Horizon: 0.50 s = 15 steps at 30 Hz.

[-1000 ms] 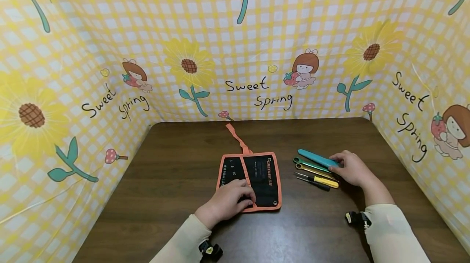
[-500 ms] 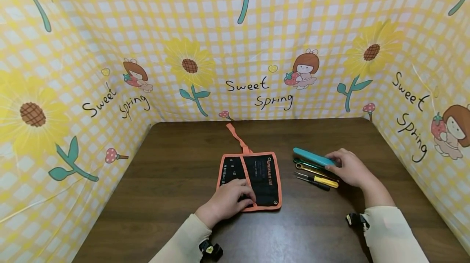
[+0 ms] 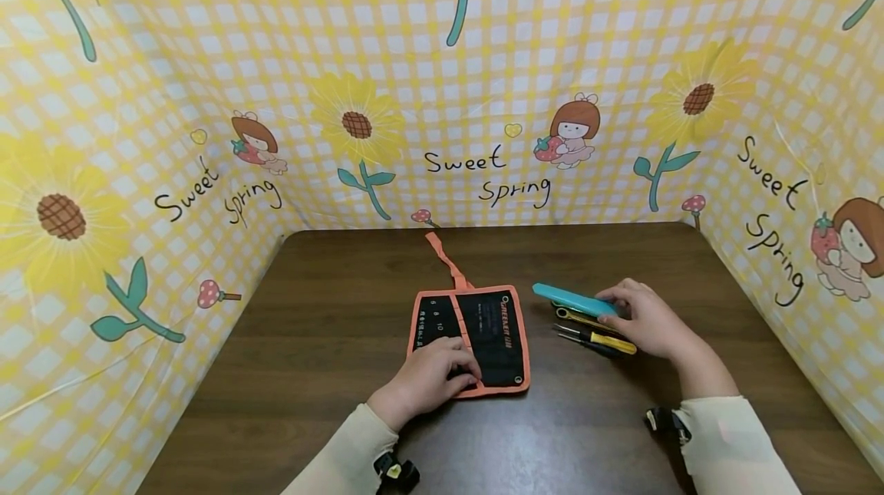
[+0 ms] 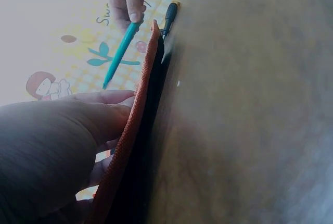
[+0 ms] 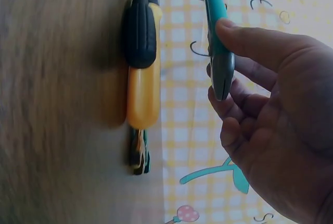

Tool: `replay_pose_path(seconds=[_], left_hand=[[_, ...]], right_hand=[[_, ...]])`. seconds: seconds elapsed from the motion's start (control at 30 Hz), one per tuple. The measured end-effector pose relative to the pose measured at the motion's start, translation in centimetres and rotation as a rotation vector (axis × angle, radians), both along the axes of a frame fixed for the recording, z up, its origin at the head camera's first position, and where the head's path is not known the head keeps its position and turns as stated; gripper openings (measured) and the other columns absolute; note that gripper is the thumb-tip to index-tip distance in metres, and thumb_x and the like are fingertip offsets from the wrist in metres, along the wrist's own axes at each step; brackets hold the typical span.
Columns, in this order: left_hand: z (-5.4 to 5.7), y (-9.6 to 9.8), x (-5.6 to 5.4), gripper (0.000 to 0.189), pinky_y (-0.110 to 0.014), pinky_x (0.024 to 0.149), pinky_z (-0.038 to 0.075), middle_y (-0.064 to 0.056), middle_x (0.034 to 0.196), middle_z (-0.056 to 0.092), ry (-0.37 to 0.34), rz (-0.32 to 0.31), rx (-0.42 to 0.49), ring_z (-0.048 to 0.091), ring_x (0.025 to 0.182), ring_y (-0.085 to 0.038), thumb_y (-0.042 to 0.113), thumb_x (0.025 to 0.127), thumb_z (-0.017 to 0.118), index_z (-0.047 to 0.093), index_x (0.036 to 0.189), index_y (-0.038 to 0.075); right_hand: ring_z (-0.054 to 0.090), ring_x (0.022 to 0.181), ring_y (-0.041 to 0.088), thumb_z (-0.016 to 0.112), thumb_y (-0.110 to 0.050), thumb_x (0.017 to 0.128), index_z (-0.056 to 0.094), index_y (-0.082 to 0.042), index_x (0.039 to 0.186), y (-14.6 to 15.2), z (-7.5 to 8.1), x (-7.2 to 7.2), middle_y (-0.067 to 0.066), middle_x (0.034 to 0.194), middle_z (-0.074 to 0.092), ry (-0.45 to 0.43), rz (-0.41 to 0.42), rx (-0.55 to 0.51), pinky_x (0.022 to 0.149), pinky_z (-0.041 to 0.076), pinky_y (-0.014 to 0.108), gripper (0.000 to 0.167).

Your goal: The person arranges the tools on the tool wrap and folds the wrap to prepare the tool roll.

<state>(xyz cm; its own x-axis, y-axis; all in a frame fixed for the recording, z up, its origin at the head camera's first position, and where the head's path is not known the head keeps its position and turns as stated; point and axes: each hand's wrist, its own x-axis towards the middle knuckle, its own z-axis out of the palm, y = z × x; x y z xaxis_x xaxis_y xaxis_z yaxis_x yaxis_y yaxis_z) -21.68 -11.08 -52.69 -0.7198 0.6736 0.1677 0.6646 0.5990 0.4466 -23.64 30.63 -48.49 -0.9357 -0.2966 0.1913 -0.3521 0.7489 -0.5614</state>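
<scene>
My left hand (image 3: pixel 430 376) rests on the black tool pouch (image 3: pixel 496 334), its thumb and index finger pinching at the orange trim in the lower middle. The pouch lies flat with an orange strap (image 3: pixel 445 261) trailing behind. To its right, my right hand (image 3: pixel 645 318) grips a long teal tool (image 3: pixel 562 295) near its grey end (image 5: pixel 222 75); its kind is unclear. The right wrist view shows this tool raised off the table. Below it lie a gold ring wrench (image 3: pixel 568 314), mostly covered, a yellow-handled screwdriver (image 3: pixel 615 341) and a black-handled screwdriver (image 5: pixel 140 36).
The brown wooden table (image 3: pixel 331 311) carries the pouch and tools. A yellow checked cloth (image 3: pixel 456 111) with printed flowers and figures hangs along the back and both sides.
My right hand has lifted the teal tool and moved it left towards the pouch, now hiding the green wrench. My left hand stays where it was.
</scene>
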Motion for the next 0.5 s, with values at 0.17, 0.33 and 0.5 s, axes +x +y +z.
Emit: replay_pose_path(seconds=[0.17,0.33,0.5], left_hand=[[-0.1,0.0,0.0,0.015,-0.028,0.076,0.049,0.02,0.095,0.059,-0.016,0.002,0.004,0.056,0.089,-0.004,0.026,0.098,0.077,0.076,0.098,0.041],[-0.3,-0.1,0.0,0.013,-0.027,0.077,0.049,0.019,0.094,0.059,-0.011,-0.005,0.018,0.056,0.089,-0.005,0.027,0.098,0.077,0.076,0.098,0.04],[-0.4,-0.1,-0.2,0.01,-0.026,0.077,0.049,0.021,0.095,0.059,0.006,-0.011,0.032,0.056,0.09,-0.003,0.029,0.098,0.077,0.077,0.098,0.039]], right_hand=[[0.052,0.097,0.021,0.08,-0.018,0.096,0.074,-0.01,0.125,-0.8,0.1,0.4,-0.001,0.105,0.059,0.001,0.03,-0.014,0.08,0.047,0.039,0.031],[0.051,0.095,0.019,0.081,-0.018,0.094,0.074,-0.012,0.125,-1.7,0.3,0.9,-0.002,0.106,0.059,0.014,0.08,-0.013,0.078,0.045,0.035,0.032],[0.049,0.094,0.019,0.081,-0.017,0.094,0.074,-0.012,0.126,-2.7,0.6,1.2,-0.003,0.107,0.059,0.014,0.116,0.005,0.077,0.043,0.035,0.033]])
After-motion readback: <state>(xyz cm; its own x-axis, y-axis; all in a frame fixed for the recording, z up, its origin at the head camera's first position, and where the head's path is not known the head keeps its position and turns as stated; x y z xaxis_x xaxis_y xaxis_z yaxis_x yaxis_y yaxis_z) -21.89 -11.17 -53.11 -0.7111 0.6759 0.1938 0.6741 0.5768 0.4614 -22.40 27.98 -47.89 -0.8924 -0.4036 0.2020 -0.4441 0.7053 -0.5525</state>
